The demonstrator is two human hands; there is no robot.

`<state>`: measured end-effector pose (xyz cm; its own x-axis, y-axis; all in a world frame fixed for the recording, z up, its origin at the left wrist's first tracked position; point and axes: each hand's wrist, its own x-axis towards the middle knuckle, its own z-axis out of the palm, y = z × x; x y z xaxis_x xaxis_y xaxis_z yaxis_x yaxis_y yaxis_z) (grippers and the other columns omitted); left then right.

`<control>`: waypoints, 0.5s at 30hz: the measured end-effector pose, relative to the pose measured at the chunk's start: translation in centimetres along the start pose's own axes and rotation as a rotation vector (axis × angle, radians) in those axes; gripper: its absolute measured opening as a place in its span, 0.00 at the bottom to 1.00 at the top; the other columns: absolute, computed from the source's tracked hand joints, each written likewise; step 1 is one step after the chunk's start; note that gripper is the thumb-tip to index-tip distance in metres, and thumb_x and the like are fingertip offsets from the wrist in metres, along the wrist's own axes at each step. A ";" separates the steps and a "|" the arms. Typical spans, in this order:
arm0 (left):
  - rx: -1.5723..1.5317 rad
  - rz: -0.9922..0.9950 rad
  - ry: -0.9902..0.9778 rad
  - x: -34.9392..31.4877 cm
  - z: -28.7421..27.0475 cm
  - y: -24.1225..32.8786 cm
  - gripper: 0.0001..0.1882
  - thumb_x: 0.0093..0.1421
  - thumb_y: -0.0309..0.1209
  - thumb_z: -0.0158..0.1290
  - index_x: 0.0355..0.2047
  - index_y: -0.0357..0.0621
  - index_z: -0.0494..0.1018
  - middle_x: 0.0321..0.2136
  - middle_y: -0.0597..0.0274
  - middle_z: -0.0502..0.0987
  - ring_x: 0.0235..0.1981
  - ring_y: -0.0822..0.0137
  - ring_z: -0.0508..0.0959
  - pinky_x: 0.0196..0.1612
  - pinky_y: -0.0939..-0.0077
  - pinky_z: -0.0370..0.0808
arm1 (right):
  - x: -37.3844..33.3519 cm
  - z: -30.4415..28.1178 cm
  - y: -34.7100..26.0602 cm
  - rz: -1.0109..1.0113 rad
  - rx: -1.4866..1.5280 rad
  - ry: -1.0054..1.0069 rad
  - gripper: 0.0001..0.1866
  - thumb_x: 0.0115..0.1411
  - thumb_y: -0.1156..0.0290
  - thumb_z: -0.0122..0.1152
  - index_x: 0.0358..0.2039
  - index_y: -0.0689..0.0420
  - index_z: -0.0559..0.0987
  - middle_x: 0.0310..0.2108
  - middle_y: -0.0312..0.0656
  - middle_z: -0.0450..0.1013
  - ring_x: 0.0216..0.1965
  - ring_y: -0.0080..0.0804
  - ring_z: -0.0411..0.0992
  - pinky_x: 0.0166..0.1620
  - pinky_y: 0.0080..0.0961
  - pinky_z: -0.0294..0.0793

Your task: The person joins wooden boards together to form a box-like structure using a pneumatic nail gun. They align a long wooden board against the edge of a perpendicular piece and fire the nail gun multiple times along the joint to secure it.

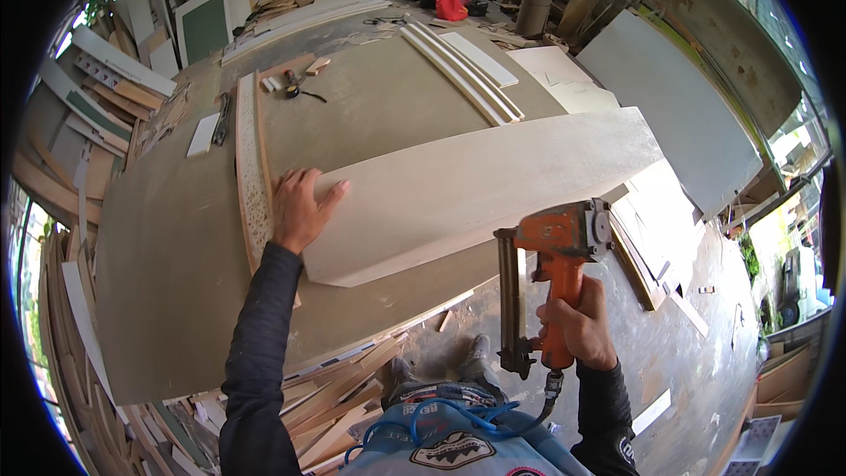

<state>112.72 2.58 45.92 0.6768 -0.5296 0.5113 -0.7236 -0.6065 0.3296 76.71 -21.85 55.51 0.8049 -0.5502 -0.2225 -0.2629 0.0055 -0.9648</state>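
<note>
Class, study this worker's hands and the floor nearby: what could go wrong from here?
The bare left hand is at the left end of the board, so a badly aimed shot from the nail gun in the right hand might injure it.

Wood scraps lie close to the shoes, so a careless step might cause a trip.

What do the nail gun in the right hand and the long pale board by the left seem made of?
Nail gun: probably metal, its worn orange coat showing dark scuffs.
Long pale board: likely wood-based, given its flat, straight-cut shape; the smooth, dull face could be paint or laminate.
</note>
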 end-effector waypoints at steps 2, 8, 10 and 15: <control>0.059 0.044 -0.037 0.6 0.2 1.8 0.30 0.58 0.52 0.61 0.44 0.35 0.76 0.42 0.45 0.78 0.49 0.48 0.76 0.58 0.51 0.64 | 0.0 -3.1 1.6 -0.033 0.007 0.085 0.15 0.50 0.78 0.61 0.39 0.70 0.75 0.21 0.40 0.73 0.20 0.28 0.75 0.23 0.25 0.76; -0.002 0.370 -0.253 3.1 1.4 13.5 0.47 0.50 0.62 0.64 0.59 0.39 0.69 0.60 0.45 0.67 0.61 0.44 0.67 0.66 0.52 0.59 | 0.7 -10.4 4.8 -0.003 0.125 0.264 0.16 0.49 0.75 0.62 0.37 0.70 0.75 0.21 0.41 0.73 0.19 0.28 0.74 0.22 0.27 0.77; -0.010 0.413 -0.330 4.2 4.2 18.0 0.53 0.44 0.66 0.65 0.62 0.42 0.67 0.62 0.43 0.63 0.64 0.41 0.64 0.67 0.50 0.57 | 1.6 -13.4 5.9 0.009 0.105 0.219 0.16 0.48 0.75 0.63 0.37 0.70 0.75 0.21 0.41 0.73 0.19 0.28 0.74 0.22 0.27 0.76; 0.079 0.413 -0.327 8.6 11.0 25.5 0.64 0.34 0.69 0.68 0.68 0.50 0.60 0.65 0.36 0.57 0.67 0.37 0.57 0.68 0.43 0.53 | 4.0 -20.3 8.3 0.039 -0.006 0.070 0.16 0.49 0.76 0.62 0.38 0.68 0.73 0.22 0.41 0.72 0.18 0.30 0.73 0.21 0.29 0.77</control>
<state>101.62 -23.96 50.04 0.3539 -0.8833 0.3075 -0.9348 -0.3445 0.0863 66.95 -41.00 49.47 0.7548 -0.6068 -0.2490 -0.2965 0.0229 -0.9548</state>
